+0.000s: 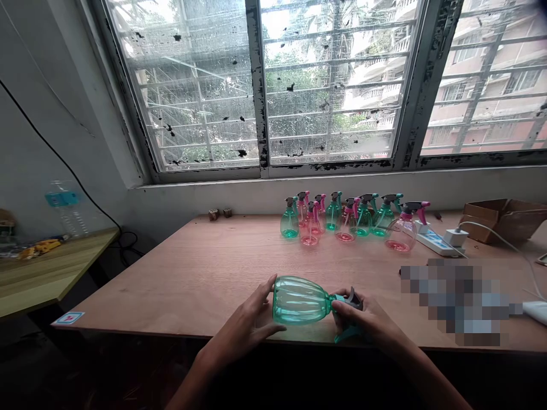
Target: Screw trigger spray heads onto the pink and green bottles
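Note:
A clear green spray bottle (301, 300) lies on its side in the air above the table's front edge, its base to the left and its trigger head to the right. My right hand (361, 316) is closed round the neck and the grey and green trigger head, partly hiding them. At the other end, my left hand (252, 313) cups the base, fingers on its upper edge and thumb just below. Toward the back of the table, a group of green spray bottles (290, 221) and pink spray bottles (310, 228) stands upright.
By the wall on the right are a white power strip (440, 242) with plugs and a cardboard box (498, 219). Two small dark cylinders (220, 214) stand at the back left. A pixelated patch covers the table's right side. Left of the wooden table (192, 273) is another table (55, 273).

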A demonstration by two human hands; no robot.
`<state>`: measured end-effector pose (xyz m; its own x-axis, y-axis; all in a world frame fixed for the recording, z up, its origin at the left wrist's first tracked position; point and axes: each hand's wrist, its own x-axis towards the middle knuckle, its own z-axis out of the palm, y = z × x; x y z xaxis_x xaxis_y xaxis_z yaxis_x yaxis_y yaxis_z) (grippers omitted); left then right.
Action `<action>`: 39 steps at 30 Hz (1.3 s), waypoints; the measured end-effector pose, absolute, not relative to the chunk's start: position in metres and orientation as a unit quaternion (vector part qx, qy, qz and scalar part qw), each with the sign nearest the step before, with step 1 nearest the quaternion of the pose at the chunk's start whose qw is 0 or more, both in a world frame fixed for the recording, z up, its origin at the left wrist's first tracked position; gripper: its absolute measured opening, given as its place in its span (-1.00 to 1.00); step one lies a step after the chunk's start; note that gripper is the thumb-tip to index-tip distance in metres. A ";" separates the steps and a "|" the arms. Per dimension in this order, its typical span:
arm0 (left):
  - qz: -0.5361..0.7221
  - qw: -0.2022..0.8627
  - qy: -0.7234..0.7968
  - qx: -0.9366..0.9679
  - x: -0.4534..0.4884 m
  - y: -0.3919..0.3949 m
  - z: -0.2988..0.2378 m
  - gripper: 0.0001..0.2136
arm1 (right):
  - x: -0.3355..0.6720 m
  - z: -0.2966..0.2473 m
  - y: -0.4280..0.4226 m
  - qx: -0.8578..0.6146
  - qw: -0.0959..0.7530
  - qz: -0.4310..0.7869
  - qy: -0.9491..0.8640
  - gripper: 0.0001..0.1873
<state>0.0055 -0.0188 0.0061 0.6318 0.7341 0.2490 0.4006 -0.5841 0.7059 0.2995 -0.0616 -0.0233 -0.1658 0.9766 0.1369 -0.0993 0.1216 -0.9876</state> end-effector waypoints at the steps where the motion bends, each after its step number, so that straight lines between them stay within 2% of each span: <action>1: 0.270 0.311 0.329 0.850 0.006 -0.019 0.007 -0.14 | 0.299 -0.023 -0.062 -0.399 0.507 0.530 -0.550 -0.60; 6: 0.258 0.332 0.330 0.845 0.005 -0.018 0.004 -0.04 | 0.299 -0.021 -0.063 -0.408 0.505 0.523 -0.552 -0.59; 14: 0.272 0.307 0.325 0.852 0.004 -0.018 0.005 -0.18 | 0.299 -0.020 -0.063 -0.410 0.507 0.521 -0.551 -0.58; 20: 0.266 0.332 0.325 0.845 0.005 -0.018 0.006 -0.09 | 0.299 -0.020 -0.064 -0.403 0.505 0.528 -0.551 -0.60; 25: 0.276 0.308 0.334 0.847 0.005 -0.018 0.006 -0.21 | 0.298 -0.020 -0.064 -0.408 0.504 0.524 -0.552 -0.58; 31: 0.262 0.342 0.335 0.838 0.004 -0.016 0.005 -0.08 | 0.300 -0.023 -0.062 -0.411 0.500 0.522 -0.556 -0.58; 35: 0.273 0.304 0.336 0.849 0.004 -0.015 0.005 -0.20 | 0.300 -0.023 -0.061 -0.416 0.499 0.523 -0.552 -0.55; 39: 0.283 0.305 0.329 0.848 0.004 -0.016 0.005 -0.22 | 0.300 -0.022 -0.062 -0.413 0.499 0.523 -0.554 -0.55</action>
<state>0.0044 -0.0164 0.0055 0.6230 0.7311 0.2780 0.3859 -0.5965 0.7037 0.2997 -0.0617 -0.0220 -0.1617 0.9795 0.1202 -0.0645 0.1111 -0.9917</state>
